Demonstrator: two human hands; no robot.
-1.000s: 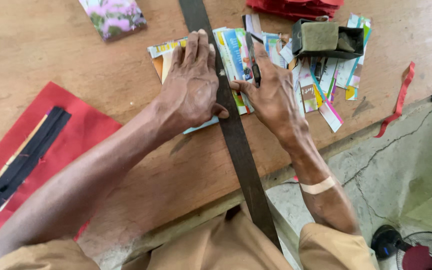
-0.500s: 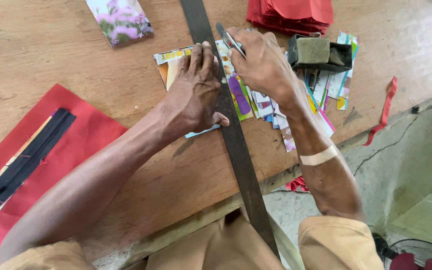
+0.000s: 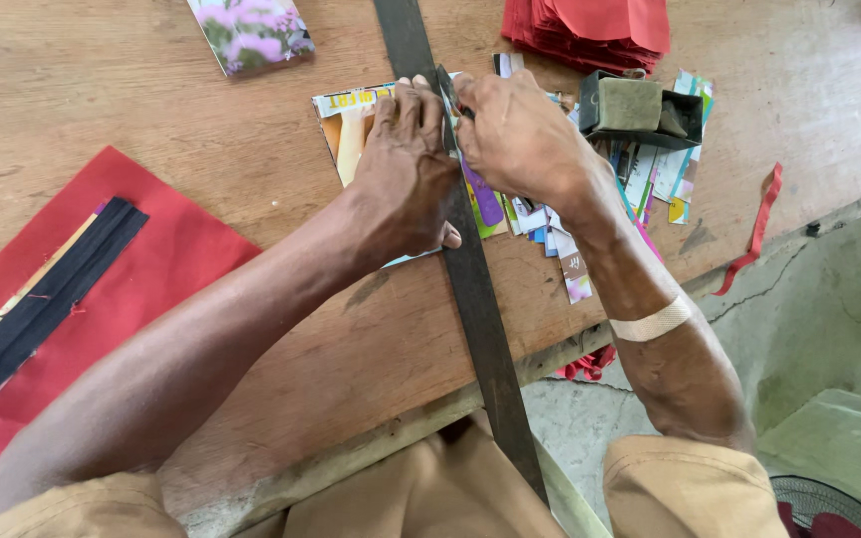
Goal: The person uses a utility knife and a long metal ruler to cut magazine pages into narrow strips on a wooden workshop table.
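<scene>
Left hand (image 3: 406,169) flat, pressing long dark metal ruler (image 3: 470,299) onto printed sheet (image 3: 346,125) on tabletop (image 3: 151,110). Right hand (image 3: 520,134) grips small blade (image 3: 445,85) against ruler's right edge, far end.

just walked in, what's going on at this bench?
A person is cutting printed paper on a wooden table. The left hand presses a long dark metal ruler onto a colourful printed sheet, and the right hand holds a small blade at the ruler's edge. Cut paper strips lie to the right, beside a small dark box.
</scene>
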